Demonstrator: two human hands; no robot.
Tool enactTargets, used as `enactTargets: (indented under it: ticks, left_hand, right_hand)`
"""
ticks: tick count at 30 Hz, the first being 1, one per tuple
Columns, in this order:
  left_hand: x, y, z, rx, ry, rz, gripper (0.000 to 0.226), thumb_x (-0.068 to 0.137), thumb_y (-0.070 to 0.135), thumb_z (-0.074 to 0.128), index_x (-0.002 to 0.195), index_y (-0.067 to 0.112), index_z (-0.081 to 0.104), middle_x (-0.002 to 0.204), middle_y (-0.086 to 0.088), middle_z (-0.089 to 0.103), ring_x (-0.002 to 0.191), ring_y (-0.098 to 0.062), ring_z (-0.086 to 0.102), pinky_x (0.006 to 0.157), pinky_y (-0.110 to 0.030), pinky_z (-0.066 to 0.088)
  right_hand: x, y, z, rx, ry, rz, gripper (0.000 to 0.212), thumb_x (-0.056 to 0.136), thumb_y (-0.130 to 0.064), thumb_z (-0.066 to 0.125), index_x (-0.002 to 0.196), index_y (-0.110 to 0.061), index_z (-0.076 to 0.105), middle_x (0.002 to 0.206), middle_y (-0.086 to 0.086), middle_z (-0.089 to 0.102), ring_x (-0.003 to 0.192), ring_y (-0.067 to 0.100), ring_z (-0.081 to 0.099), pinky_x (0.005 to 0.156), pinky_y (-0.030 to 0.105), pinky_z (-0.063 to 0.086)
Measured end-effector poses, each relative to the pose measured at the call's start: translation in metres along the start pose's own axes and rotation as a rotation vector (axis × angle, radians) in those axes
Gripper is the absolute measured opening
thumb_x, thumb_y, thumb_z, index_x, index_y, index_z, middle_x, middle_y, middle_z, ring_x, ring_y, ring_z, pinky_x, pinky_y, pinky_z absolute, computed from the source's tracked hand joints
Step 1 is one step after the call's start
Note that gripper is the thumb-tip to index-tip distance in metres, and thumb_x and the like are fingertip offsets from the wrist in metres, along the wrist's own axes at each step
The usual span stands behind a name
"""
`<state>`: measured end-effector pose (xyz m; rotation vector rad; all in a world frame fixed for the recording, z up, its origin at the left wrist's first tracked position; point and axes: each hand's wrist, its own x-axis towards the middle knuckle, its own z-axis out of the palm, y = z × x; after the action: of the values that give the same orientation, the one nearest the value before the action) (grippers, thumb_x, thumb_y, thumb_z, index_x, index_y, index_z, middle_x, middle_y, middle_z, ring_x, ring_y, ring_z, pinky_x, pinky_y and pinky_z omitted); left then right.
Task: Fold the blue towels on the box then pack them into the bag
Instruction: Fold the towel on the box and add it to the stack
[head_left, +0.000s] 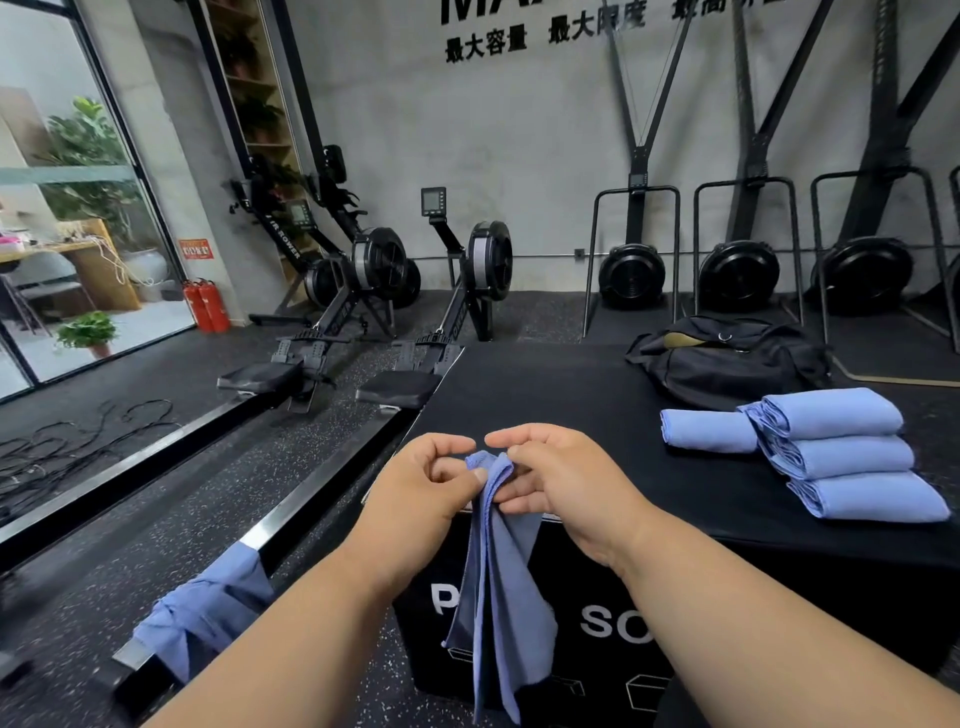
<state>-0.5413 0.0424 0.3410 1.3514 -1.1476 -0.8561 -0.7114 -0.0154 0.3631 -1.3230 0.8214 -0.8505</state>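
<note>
Both hands pinch one top corner of the blue towel (496, 577): left hand (415, 499) and right hand (566, 478) nearly touching. The towel hangs lengthwise straight down from the grip, before the box (597, 395); the bag (727, 358) lies far right.

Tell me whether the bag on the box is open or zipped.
Open, at least partly. The bag shows a gap along its top with tan lining visible; no towel shows inside.

Both bare forearms reach forward and meet at the middle. The left hand (421, 486) and right hand (558, 475) face each other, fingers curled, fingertips nearly touching, each pinching the towel (498, 577) at its top edge.
</note>
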Motion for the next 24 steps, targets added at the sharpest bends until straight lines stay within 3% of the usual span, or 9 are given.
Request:
enactTargets:
  ticks: [4, 9, 14, 17, 21, 24]
  left_hand:
    - [0.002, 0.007, -0.001, 0.130, 0.065, 0.090, 0.024, 0.090, 0.014, 0.081, 0.110, 0.022, 0.069, 0.087, 0.002, 0.078, 0.082, -0.016, 0.074, 0.087, -0.038, 0.058]
    - [0.000, 0.014, -0.003, 0.113, 0.074, 0.110, 0.026, 0.089, 0.012, 0.082, 0.110, 0.018, 0.067, 0.092, -0.001, 0.080, 0.084, -0.015, 0.076, 0.086, -0.038, 0.058]
    - [-0.003, 0.013, -0.007, 0.042, 0.024, 0.123, 0.030, 0.090, 0.015, 0.082, 0.114, 0.018, 0.064, 0.087, -0.003, 0.076, 0.081, -0.015, 0.068, 0.089, -0.041, 0.052]
    - [-0.004, 0.014, -0.006, 0.020, -0.031, 0.119, 0.045, 0.080, 0.020, 0.089, 0.116, 0.019, 0.061, 0.089, -0.007, 0.075, 0.083, -0.016, 0.066, 0.088, -0.040, 0.053]
    - [-0.002, 0.011, -0.012, -0.024, -0.071, 0.111, 0.043, 0.078, 0.011, 0.085, 0.112, 0.018, 0.062, 0.094, -0.017, 0.074, 0.084, -0.024, 0.063, 0.085, -0.045, 0.055]
    - [-0.001, 0.013, -0.016, -0.060, -0.057, 0.106, 0.033, 0.090, -0.004, 0.076, 0.114, 0.008, 0.057, 0.084, -0.009, 0.068, 0.083, -0.024, 0.056, 0.073, -0.029, 0.056]
  right_hand:
    - [-0.002, -0.002, -0.003, 0.057, -0.047, 0.014, 0.036, 0.095, 0.004, 0.046, 0.113, -0.010, 0.075, 0.096, 0.012, 0.080, 0.088, 0.025, 0.078, 0.083, 0.035, 0.063]
    - [-0.001, 0.003, -0.002, -0.013, -0.078, -0.042, 0.021, 0.095, 0.001, 0.066, 0.109, -0.011, 0.077, 0.100, 0.011, 0.080, 0.091, 0.019, 0.076, 0.091, 0.035, 0.062]
    - [-0.001, 0.002, 0.000, -0.092, -0.051, -0.084, 0.009, 0.094, -0.007, 0.073, 0.100, -0.011, 0.079, 0.091, 0.012, 0.080, 0.081, 0.018, 0.073, 0.082, 0.033, 0.062]
    - [0.001, 0.001, 0.000, -0.154, -0.037, -0.114, 0.006, 0.092, -0.009, 0.076, 0.096, -0.012, 0.078, 0.082, 0.007, 0.077, 0.071, 0.015, 0.067, 0.068, 0.028, 0.057]
    - [0.002, 0.001, -0.002, -0.229, -0.044, -0.174, 0.005, 0.092, -0.021, 0.078, 0.094, -0.017, 0.079, 0.078, 0.002, 0.069, 0.068, 0.007, 0.058, 0.064, 0.019, 0.049]
    - [0.005, 0.001, -0.013, -0.375, -0.071, -0.191, 0.009, 0.095, -0.026, 0.069, 0.090, -0.023, 0.077, 0.092, 0.008, 0.069, 0.080, 0.005, 0.057, 0.075, 0.023, 0.047]
